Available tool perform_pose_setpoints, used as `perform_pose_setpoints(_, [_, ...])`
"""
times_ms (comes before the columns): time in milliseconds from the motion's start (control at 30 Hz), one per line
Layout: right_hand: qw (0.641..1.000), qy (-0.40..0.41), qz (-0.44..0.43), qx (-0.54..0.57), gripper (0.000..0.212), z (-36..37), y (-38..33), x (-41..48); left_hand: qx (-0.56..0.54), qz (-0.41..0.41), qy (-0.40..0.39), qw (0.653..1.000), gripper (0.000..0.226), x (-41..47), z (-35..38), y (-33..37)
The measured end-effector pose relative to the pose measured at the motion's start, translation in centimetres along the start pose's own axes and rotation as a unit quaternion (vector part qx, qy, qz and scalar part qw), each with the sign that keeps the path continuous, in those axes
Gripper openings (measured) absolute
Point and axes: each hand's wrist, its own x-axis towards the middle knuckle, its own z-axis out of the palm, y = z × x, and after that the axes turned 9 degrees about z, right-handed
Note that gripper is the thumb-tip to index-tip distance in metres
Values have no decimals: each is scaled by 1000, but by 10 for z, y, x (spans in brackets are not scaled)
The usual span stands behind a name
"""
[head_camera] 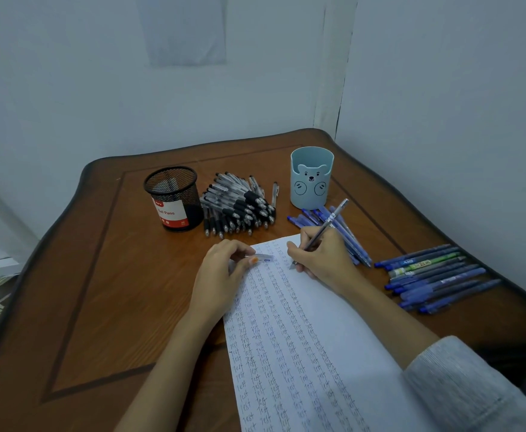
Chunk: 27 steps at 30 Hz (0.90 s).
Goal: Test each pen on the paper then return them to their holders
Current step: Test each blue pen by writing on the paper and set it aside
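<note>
Two hands meet at the far end of the paper (302, 338), a white sheet filled with columns of the word "test", lying right of centre on the surface (115, 291). Broad wood lies between the sheet's left edge and the surface's rim. The left hand (221, 269) pinches a clear pen cap (263, 258) at the sheet's top corner. The right hand (321, 257) grips a pen (327, 224), tip on the paper. A row of blue pens (436, 275) lies near the right rim. Behind stand a black mesh holder (174, 198), a heap of black pens (240, 207) and a blue bear holder (311, 177).
</note>
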Motion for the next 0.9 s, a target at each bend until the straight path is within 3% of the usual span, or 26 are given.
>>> perform_pose_setpoints(900, [1000, -2, 5, -9, 32, 0, 0, 2, 2, 8, -4, 1000, 5, -1, 0, 0])
